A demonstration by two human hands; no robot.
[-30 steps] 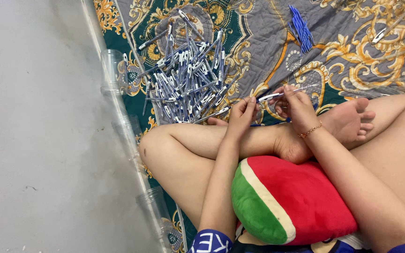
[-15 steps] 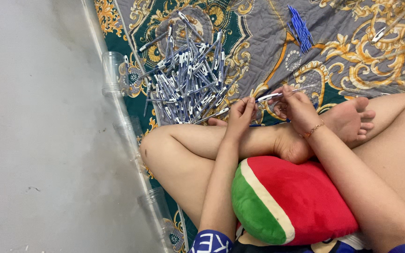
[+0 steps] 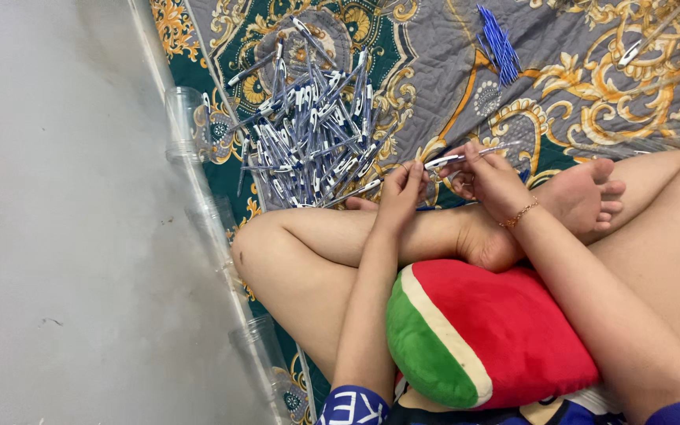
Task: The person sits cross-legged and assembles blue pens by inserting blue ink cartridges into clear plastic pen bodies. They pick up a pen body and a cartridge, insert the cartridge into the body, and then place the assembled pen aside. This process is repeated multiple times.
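the person sits cross-legged on a patterned quilt [image 3: 450,71], and both hands meet just above the shins, at about twelve o'clock from the watermelon-shaped cushion [image 3: 489,334] in the lap. the left hand [image 3: 401,197] and the right hand [image 3: 491,179] share one clear-barrelled pen [image 3: 466,156], which lies nearly level between them; the left fingertips pinch its nine o'clock end in a narrow grip, and the right thumb and fingers close on the three o'clock end, so both are holding the pen. a gold bracelet [image 3: 519,213] circles the right wrist. at ten o'clock from the hands, a loose pile of pens [image 3: 312,138] lies on the quilt, near but apart from them. a small bundle of blue refills [image 3: 500,43] lies well apart at one o'clock. clear plastic cups [image 3: 186,122] stand along the quilt's edge by the grey floor [image 3: 57,236]. the pen looks light, stiff and smooth, probably slippery at the barrel; a fingertip pinch near each end seems the surest hold, with little force needed.
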